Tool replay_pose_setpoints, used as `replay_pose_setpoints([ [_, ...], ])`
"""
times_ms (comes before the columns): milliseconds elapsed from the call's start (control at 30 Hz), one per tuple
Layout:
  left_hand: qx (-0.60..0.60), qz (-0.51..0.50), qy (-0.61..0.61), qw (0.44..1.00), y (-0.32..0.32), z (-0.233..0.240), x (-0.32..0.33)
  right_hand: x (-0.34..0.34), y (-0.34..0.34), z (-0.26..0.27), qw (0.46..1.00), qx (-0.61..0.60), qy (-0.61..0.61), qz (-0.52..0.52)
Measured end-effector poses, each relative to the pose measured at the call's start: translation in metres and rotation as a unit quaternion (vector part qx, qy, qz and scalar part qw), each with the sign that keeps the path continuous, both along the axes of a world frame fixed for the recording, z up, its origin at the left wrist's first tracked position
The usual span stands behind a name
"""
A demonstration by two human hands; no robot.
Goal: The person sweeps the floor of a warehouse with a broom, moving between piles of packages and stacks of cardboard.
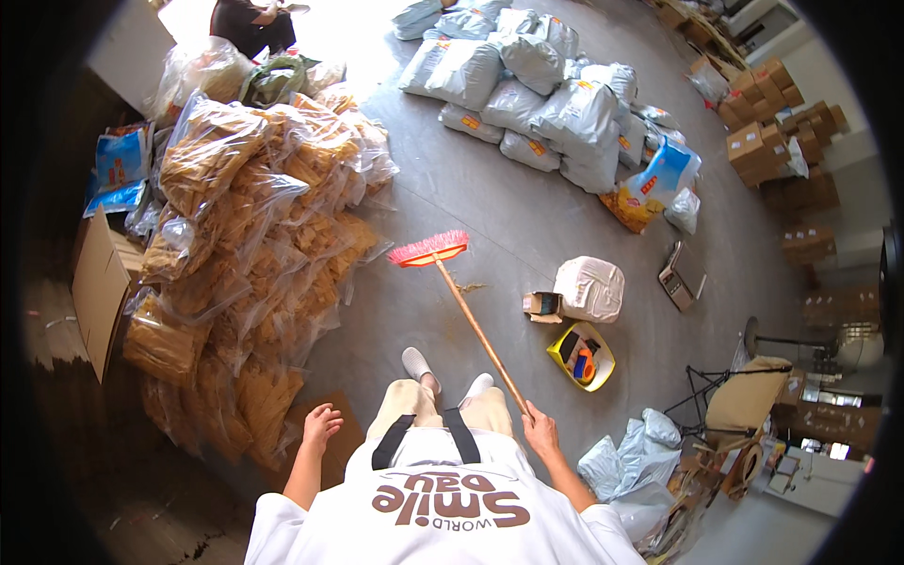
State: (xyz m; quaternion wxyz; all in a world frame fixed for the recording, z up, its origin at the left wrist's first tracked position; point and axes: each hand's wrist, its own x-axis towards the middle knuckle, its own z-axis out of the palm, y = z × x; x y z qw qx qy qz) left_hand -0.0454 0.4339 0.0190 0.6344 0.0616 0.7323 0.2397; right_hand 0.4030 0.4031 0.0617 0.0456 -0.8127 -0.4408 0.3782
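Observation:
My right hand [540,428] grips the upper end of the wooden handle of a push broom [472,318]. The broom's red head with pink bristles [429,248] rests on the grey floor ahead of my feet. A small scatter of yellowish debris [470,287] lies just behind the head, beside the handle. My left hand [323,424] hangs at my side with nothing in it, its fingers loosely curled and apart. Nearest to it is a big heap of clear plastic bags filled with flat brown pieces [261,268], and a cardboard sheet [332,431] on the floor.
Grey-white mailing sacks [519,99] are piled ahead, with a blue-and-yellow bag [653,183] leaning there. To the right stand a wrapped white bundle [590,288], a small open carton [543,306], a yellow tool basket [559,360], a scale [681,275] and a folding chair [745,399]. Another person [252,28] sits at far left.

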Motion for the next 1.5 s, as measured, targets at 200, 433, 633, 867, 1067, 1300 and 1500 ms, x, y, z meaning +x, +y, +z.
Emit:
replay_pose_setpoints([
  [200,0.033,-0.065,-0.004,0.997,0.036,0.003,0.013,-0.007,-0.085,0.000,0.998,-0.035,0.002,-0.052],
  [433,-0.006,-0.161,-0.028,0.987,0.007,-0.001,0.044,-0.011,-0.205,-0.003,0.990,-0.077,0.005,-0.119],
  [633,-0.022,-0.229,-0.023,0.973,-0.019,-0.003,0.066,-0.034,-0.294,-0.002,0.980,-0.044,0.017,-0.194],
  [867,-0.008,-0.206,-0.009,0.979,-0.041,-0.024,0.054,-0.030,-0.359,-0.014,0.983,-0.062,-0.035,-0.171],
  [1067,-0.023,-0.264,-0.014,0.964,-0.019,0.005,0.058,-0.017,-0.352,-0.026,0.986,-0.074,-0.035,-0.145],
  [1300,0.023,-0.205,-0.062,0.977,-0.007,0.013,0.031,-0.033,-0.249,-0.043,0.988,-0.101,-0.021,-0.111],
  [1500,-0.004,-0.153,-0.006,0.988,-0.010,0.002,-0.032,-0.085,-0.117,-0.087,0.987,-0.058,0.014,-0.146],
])
